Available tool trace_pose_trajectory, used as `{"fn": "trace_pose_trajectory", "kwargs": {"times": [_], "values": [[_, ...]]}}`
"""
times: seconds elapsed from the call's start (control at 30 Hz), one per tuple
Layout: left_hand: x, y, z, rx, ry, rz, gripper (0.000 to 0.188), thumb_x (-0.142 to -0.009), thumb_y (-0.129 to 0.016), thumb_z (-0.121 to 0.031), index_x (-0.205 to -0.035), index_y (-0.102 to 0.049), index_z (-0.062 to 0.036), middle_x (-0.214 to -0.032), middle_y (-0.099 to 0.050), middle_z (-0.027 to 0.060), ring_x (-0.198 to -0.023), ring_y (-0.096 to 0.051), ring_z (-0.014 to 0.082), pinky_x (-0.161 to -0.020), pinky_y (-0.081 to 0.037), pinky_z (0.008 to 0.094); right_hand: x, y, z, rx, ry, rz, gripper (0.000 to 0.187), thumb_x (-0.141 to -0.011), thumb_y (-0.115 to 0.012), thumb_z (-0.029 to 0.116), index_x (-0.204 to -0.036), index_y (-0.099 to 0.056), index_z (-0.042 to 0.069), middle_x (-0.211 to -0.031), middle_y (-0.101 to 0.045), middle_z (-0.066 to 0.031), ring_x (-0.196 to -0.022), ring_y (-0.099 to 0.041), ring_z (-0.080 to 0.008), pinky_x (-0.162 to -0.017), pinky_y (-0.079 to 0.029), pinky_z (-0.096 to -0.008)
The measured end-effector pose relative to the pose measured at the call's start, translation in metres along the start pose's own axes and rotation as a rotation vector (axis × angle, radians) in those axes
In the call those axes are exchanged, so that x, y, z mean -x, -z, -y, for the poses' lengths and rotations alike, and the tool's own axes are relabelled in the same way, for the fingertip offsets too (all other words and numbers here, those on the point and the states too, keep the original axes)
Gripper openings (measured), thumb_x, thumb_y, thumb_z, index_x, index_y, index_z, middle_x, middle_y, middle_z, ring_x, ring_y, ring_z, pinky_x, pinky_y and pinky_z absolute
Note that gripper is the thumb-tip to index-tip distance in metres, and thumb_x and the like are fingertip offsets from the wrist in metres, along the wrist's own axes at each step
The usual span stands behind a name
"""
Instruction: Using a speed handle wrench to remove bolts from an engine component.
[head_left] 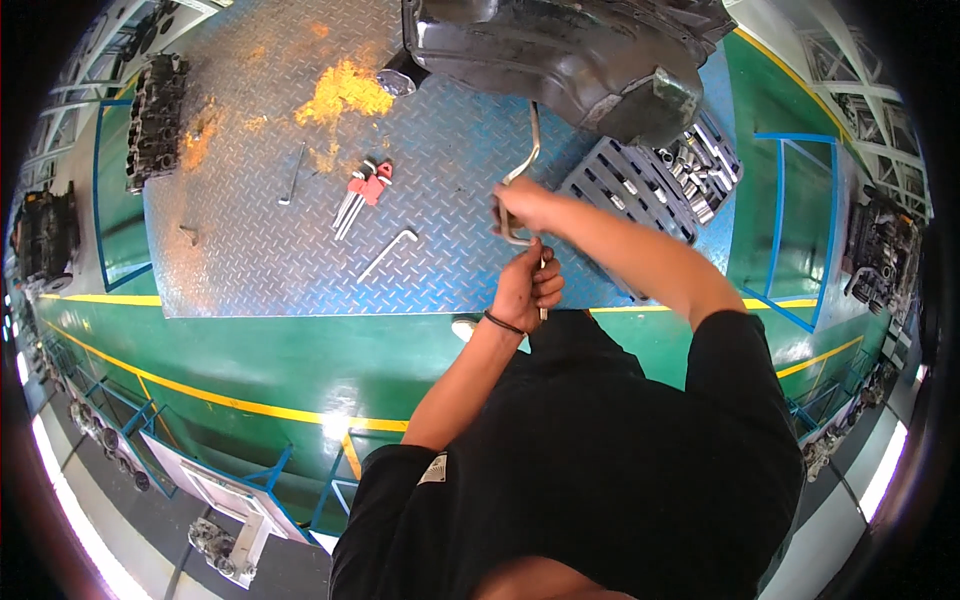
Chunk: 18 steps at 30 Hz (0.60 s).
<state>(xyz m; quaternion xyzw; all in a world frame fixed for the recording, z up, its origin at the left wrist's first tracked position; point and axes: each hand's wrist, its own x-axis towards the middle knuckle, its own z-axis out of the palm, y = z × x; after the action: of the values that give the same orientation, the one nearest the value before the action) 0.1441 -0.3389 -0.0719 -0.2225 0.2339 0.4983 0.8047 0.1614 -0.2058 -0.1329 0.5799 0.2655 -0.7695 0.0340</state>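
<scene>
Fingers of the left hand (523, 285) and right hand (522, 206) wrap a bent metal crank bar (536, 138) over the tread-plate table (250, 250), its far end by a dark metal housing (560, 65). Apparently rigid and fairly weighty, it looks easiest to grip at its near end and offset bend.

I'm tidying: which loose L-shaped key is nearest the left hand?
The silver L-shaped metal key in front of the red-and-silver tool set; the other L-shaped metal key lies left, farther away.
</scene>
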Motion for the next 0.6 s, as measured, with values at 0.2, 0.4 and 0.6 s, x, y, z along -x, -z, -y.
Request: {"fn": "trace_pose_trajectory", "kwargs": {"times": [0.2,0.4,0.6], "values": [[0.019,-0.002,-0.028,-0.083,-0.028,0.033,0.026,-0.092,-0.051,-0.029,-0.076,-0.040,-0.0115,-0.058,-0.028,-0.0054,-0.045,-0.025,0.0043,-0.037,-0.019,0.0195,0.062,0.019,0.069,-0.456,-0.018,0.597,0.026,-0.091,-0.044,0.011,-0.067,-0.036,0.009,-0.063,-0.031,0.0022,-0.053,-0.028,-0.0096,-0.053,-0.029,-0.0260],[0.005,0.001,-0.013,0.109,0.085,0.042,0.025,-0.094,-0.045,-0.029,-0.081,-0.045,-0.0070,-0.058,-0.028,-0.0070,-0.045,-0.023,0.0043,-0.038,-0.018,0.0199,0.032,0.081,-0.033,-0.193,0.280,-0.034,0.021,-0.095,-0.045,0.020,-0.087,-0.050,0.001,-0.064,-0.043,-0.0001,-0.052,-0.038,-0.0106,-0.047,-0.035,-0.0261],[-0.011,-0.010,0.003,-0.176,-0.126,-0.166,0.024,-0.095,-0.046,-0.030,-0.080,-0.043,-0.0111,-0.059,-0.028,-0.0041,-0.046,-0.025,0.0052,-0.040,-0.018,0.0200,-0.014,0.000,0.006,-0.157,0.040,0.092,0.016,-0.088,-0.043,0.009,-0.076,-0.049,0.002,-0.064,-0.049,-0.0094,-0.051,-0.047,-0.0202,-0.050,-0.046,-0.0359]]}}
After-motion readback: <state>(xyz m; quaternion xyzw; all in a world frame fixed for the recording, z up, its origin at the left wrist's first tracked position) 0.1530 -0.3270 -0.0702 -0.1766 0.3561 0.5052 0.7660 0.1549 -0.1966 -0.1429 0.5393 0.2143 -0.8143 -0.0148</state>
